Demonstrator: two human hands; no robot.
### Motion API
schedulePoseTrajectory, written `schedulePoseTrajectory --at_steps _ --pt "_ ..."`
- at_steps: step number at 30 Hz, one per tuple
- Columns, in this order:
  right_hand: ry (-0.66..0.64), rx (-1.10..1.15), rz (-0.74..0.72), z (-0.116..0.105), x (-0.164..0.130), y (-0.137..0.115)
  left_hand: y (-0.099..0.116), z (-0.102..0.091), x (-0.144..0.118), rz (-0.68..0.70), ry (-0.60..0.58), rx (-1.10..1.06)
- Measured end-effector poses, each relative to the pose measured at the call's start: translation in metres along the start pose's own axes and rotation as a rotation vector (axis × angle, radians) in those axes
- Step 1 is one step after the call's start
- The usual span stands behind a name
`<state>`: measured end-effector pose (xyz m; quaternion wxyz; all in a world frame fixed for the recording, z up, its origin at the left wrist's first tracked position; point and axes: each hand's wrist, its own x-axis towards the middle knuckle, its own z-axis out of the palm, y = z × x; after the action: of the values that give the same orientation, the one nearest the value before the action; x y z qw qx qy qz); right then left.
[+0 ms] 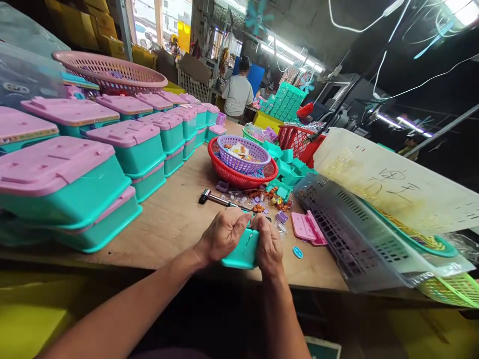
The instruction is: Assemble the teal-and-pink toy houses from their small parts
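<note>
Head view: far to the left of your grip stand the stacked teal boxes with pink lids [123,147], two high, in rows along the wooden table [175,219], with a pink basket [112,72] resting on the ones further back. Your left hand [223,234] closes over the left end of a teal plastic case [243,251], thumb pressed on its top edge, fingers wrapped behind it. Your right hand [268,244] clamps the right end the same way, so both hands pinch the case between them at the near edge of the table, the thumbs almost touching above it. Just beyond your knuckles lies a small hammer [217,199], its head to the left, and past that a scatter of small coloured parts [267,199]. Further back from the grip sits a red basket [232,174] with a purple basket [243,152] nested inside it. Just right of your right hand lie a pink hinged lid piece [307,228] and a small blue oval disc [298,252]. Further right a grey slotted tray [348,234] tilts under a translucent white crate [392,179]. Well behind all this a person in a pale shirt [237,94] stands facing away.
</note>
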<state>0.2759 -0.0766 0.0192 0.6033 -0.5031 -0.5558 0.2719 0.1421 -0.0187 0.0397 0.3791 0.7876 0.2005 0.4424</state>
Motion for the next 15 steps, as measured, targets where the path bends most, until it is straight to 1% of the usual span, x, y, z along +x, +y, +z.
schedulePoseTrajectory --at_steps 7,12,15 --pt "0.060 0.055 -0.038 -0.0026 -0.0024 0.0023 0.0079 0.0024 0.0021 0.028 -0.003 0.100" --pt "0.095 -0.070 0.008 -0.0026 -0.0049 0.0013 0.0093 0.0017 0.0023 0.023 -0.022 0.190" --pt "0.098 -0.093 -0.023 -0.0025 -0.0066 0.0033 0.0090 0.0021 0.0016 0.026 -0.014 0.210"
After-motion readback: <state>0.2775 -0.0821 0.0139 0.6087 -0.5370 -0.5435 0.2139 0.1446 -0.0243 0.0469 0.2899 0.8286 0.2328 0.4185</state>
